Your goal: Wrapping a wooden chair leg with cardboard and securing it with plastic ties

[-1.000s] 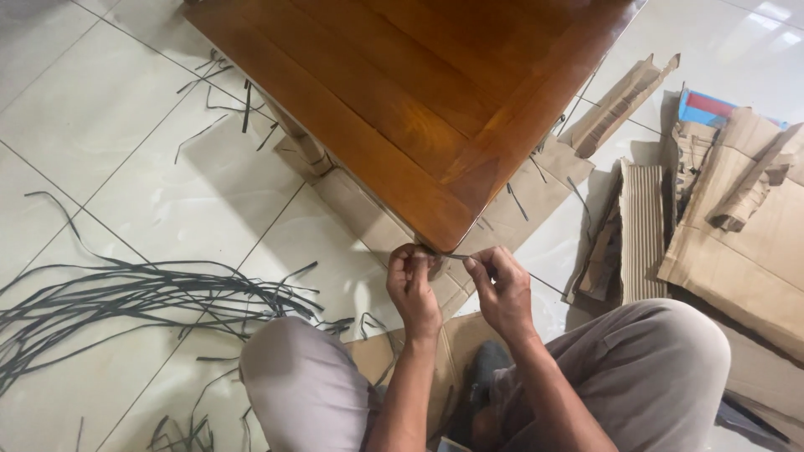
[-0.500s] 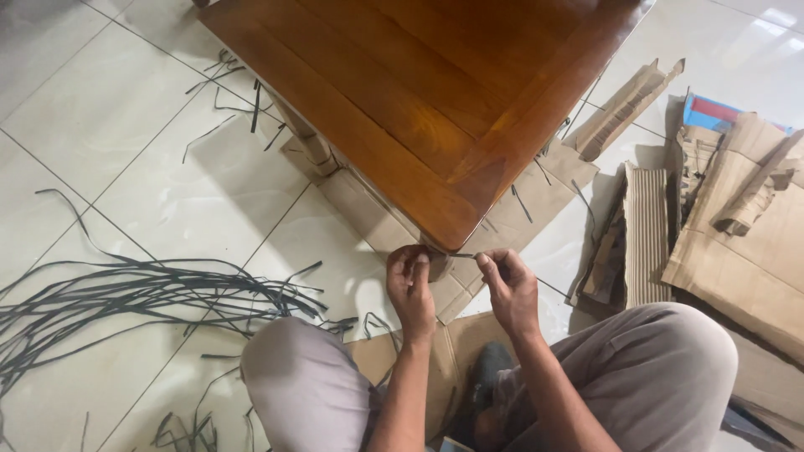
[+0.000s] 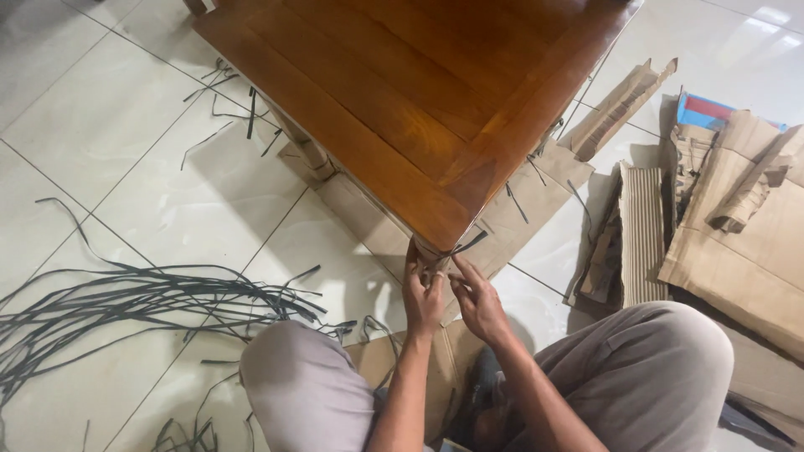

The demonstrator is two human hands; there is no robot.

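Hands (image 3: 448,293) together, fingers pinched on dark strap (image 3: 466,244) below table corner (image 3: 444,234).

Flattened brown cardboard packaging (image 3: 745,243) strewn over the floor at right — behind it, a blue-and-red box corner (image 3: 708,109) peeking out.

Your right hand (image 3: 476,303) moved left, now touching left hand (image 3: 424,293) just under table corner (image 3: 444,234); a second ago hands were apart with black strap (image 3: 467,244) stretched flat between them. Strap end now released, sticking up to right beside corner. Left fingers raised against table leg.
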